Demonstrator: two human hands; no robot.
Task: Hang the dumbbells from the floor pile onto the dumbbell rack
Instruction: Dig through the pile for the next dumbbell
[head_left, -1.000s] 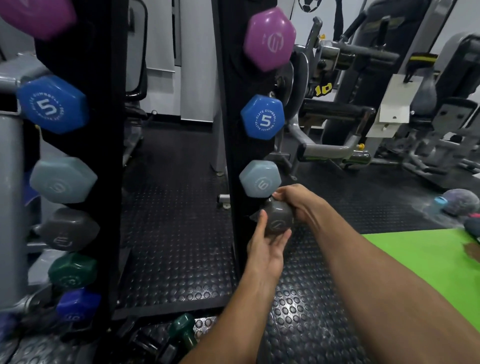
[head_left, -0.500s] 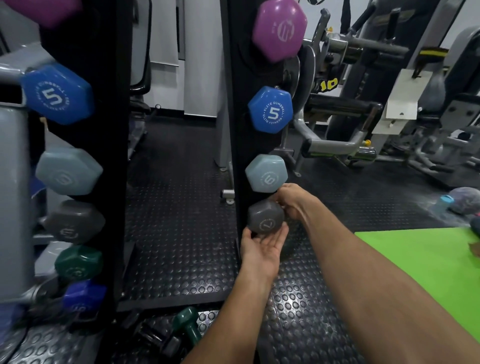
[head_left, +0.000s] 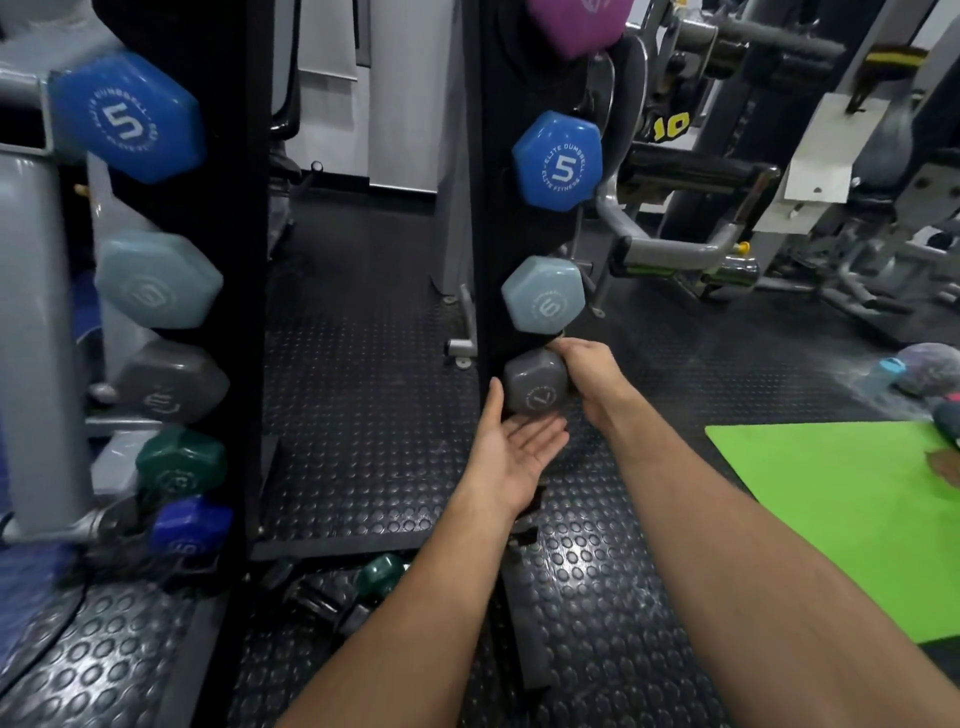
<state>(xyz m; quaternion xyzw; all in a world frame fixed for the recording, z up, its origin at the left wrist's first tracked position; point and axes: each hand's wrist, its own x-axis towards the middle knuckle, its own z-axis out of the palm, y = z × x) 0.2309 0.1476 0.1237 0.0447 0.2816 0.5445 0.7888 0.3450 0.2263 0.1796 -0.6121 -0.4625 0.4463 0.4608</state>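
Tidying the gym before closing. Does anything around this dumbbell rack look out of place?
Yes. A green dumbbell lies with dark pieces on the studded floor at the rack's foot, not hung up. The grey dumbbell is at its slot, right hand on it, left hand open beneath.

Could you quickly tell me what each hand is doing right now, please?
Left hand: open, palm up, cupped under the dark grey dumbbell.
Right hand: closed on the dark grey dumbbell, at the rack.
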